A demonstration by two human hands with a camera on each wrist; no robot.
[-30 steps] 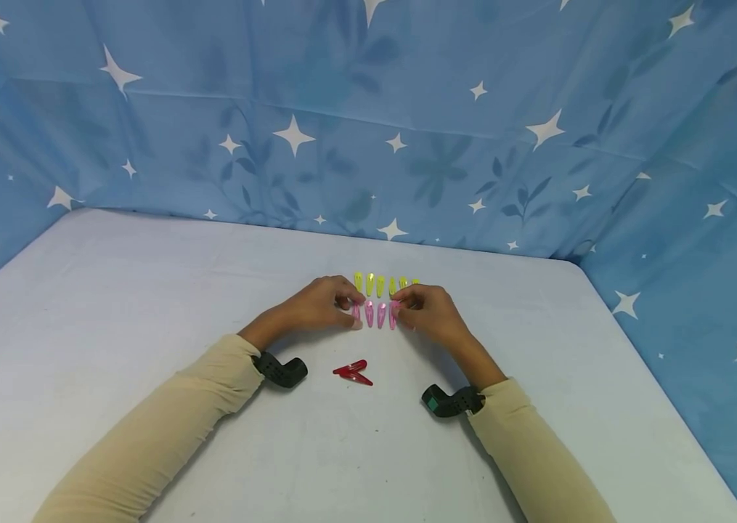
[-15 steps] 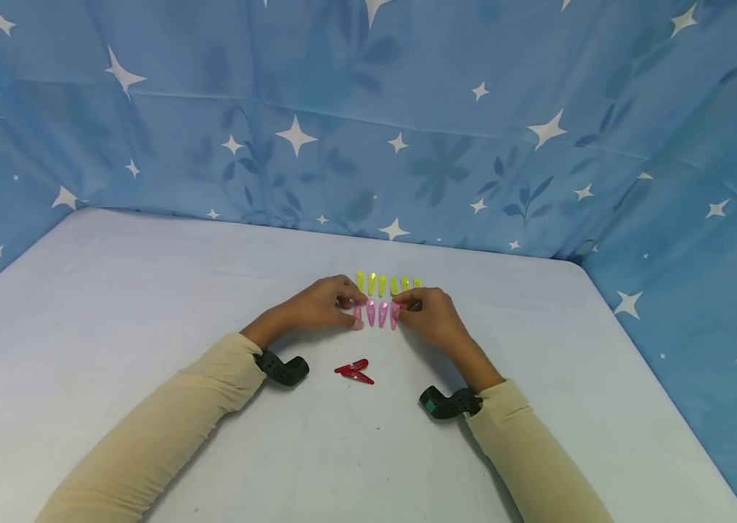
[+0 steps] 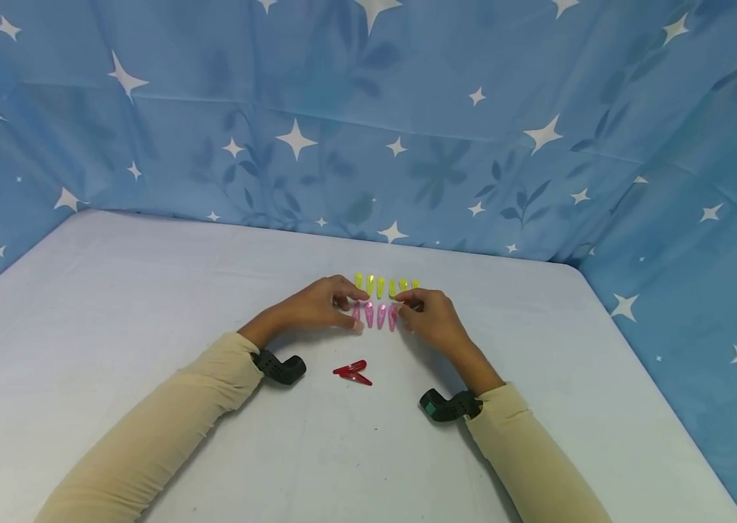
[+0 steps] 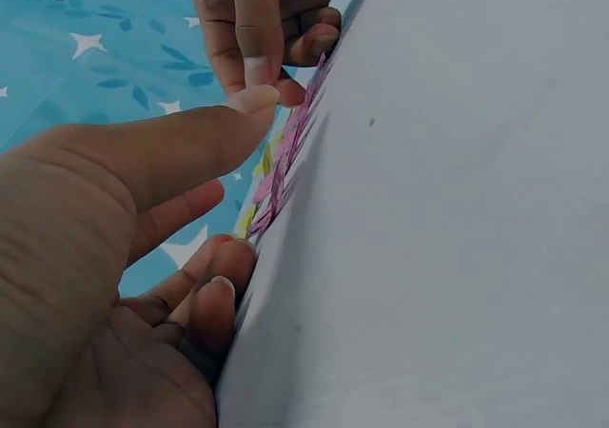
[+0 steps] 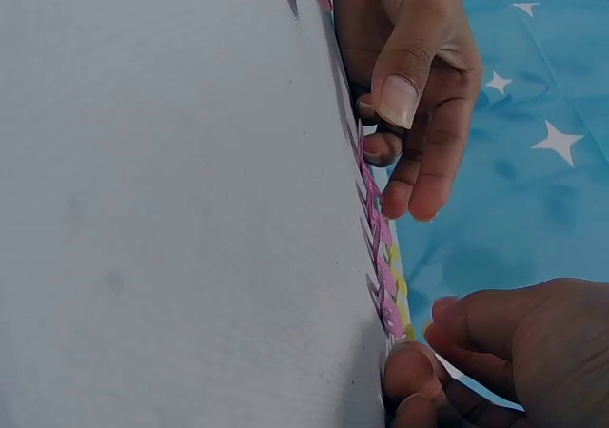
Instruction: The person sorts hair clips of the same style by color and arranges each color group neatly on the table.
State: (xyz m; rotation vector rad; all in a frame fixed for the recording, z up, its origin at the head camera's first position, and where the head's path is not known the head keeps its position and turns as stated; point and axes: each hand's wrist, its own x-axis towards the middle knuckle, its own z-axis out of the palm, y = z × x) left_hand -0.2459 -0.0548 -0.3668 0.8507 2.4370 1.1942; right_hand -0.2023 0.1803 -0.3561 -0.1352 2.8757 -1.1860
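Observation:
Pink snap hair clips (image 3: 369, 314) stand side by side in a row at mid-table. Behind them runs a row of yellow snap hair clips (image 3: 380, 288). My left hand (image 3: 316, 309) is at the left end of the pink row, thumb and index finger apart around the leftmost clip. At the right end, my right hand (image 3: 432, 317) has its fingertips beside a pink clip and hides whatever lies under it. The left wrist view shows a gap between the left thumb and fingers, with pink clips (image 4: 290, 133) beyond. Whether either hand touches a clip, I cannot tell.
Two red snap hair clips (image 3: 353, 372) overlap nearer the front, between the forearms. A white cloth (image 3: 342, 457) covers the table. Blue star-patterned curtains (image 3: 342, 174) hang behind it and along its sides.
My left index fingertip has shifted slightly to the right. The right hand has barely moved, and the rows of clips look the same.

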